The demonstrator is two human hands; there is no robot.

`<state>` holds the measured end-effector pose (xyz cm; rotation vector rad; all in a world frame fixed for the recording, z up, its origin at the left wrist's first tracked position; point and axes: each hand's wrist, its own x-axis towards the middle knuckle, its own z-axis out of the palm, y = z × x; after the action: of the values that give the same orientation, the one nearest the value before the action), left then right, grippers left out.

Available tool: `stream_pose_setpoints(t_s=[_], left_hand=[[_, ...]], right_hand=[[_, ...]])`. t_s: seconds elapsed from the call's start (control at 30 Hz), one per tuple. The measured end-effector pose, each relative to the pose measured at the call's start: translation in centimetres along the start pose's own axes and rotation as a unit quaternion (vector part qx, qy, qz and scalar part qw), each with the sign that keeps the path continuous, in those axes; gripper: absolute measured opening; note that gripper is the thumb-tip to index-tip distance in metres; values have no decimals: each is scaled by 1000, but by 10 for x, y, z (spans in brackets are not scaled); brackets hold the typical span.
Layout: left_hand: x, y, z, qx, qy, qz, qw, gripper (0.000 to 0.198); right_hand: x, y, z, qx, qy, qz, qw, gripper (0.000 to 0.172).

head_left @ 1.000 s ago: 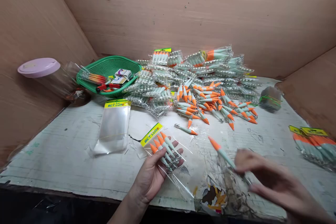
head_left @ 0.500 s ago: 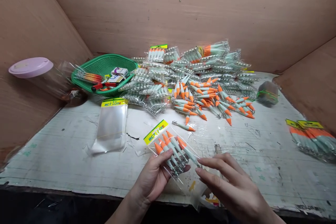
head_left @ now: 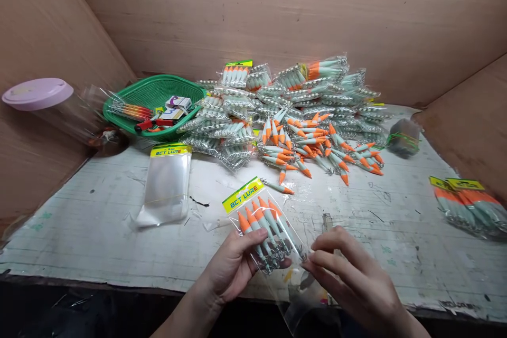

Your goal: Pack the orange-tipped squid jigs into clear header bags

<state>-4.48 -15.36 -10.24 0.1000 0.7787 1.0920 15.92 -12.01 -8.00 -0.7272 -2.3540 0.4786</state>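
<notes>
My left hand [head_left: 237, 261] grips a clear plastic bag [head_left: 242, 195] with a yellow-green "BCT LURE" header, thumb on top and fingers underneath. Several orange-and-pale-green fishing lures [head_left: 259, 216] lie side by side inside it, orange tips toward the header and metal hooks toward me. At the bag's right side, my right hand [head_left: 350, 269] pinches the hook end of the rightmost lure [head_left: 289, 229], whose orange tip is within the bag. The fingers partly hide those hooks. Just beyond the bag, a single loose lure [head_left: 279, 187] rests on the table.
A heap of loose lures [head_left: 312, 142] lies before piled bagged lures [head_left: 237, 103]. To the left are a banded stack of empty bags [head_left: 166, 185], a green basket [head_left: 154, 84] and a pink-lidded clear jar [head_left: 37, 94]. Filled packs [head_left: 471, 206] lie at right.
The rightmost lure has slid further into the bag, beside the others. My right hand has shifted slightly right to its hook end, and the camera view has moved a little.
</notes>
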Motion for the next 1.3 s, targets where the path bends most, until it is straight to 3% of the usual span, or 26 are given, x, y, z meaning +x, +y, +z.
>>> stream_pose_setpoints(t_s=[0.13, 0.3, 0.43, 0.63, 0.73, 0.83, 0.9, 1.0, 1.1, 1.2, 1.3], left_hand=[[2, 4, 0, 39, -12, -15, 999, 31], [14, 12, -8, 98, 18, -42, 994, 31], [20, 11, -12, 114, 18, -49, 992, 33], [23, 8, -8, 139, -14, -57, 989, 38], [21, 1, -12, 156, -2, -22, 987, 62], [14, -15, -22, 225, 58, 38, 972, 112], [7, -28, -30, 316, 111, 88, 938, 123], [-3, -41, -39, 417, 147, 143, 885, 105], [-6, -42, -42, 407, 135, 144, 892, 95], [-7, -37, -42, 375, 127, 133, 908, 91], [-8, -34, -40, 366, 127, 130, 913, 88]], right_hand=[[4, 0, 6, 40, 6, 57, 998, 14], [-4, 3, 20, 80, -14, 102, 992, 13], [-15, 2, 36, 75, 52, 129, 988, 16], [-25, 1, 52, 9, 110, 88, 990, 29], [-29, 5, 61, -1, 131, 120, 984, 21], [-33, 10, 76, -6, 140, 160, 977, 14], [-36, 9, 83, -14, 135, 176, 975, 13], [-38, 2, 83, -49, 126, 193, 972, 9], [-34, -11, 75, -19, 95, 178, 979, 9], [-29, -22, 76, 109, -20, 118, 987, 16], [-26, -24, 87, 131, -82, 122, 980, 15]])
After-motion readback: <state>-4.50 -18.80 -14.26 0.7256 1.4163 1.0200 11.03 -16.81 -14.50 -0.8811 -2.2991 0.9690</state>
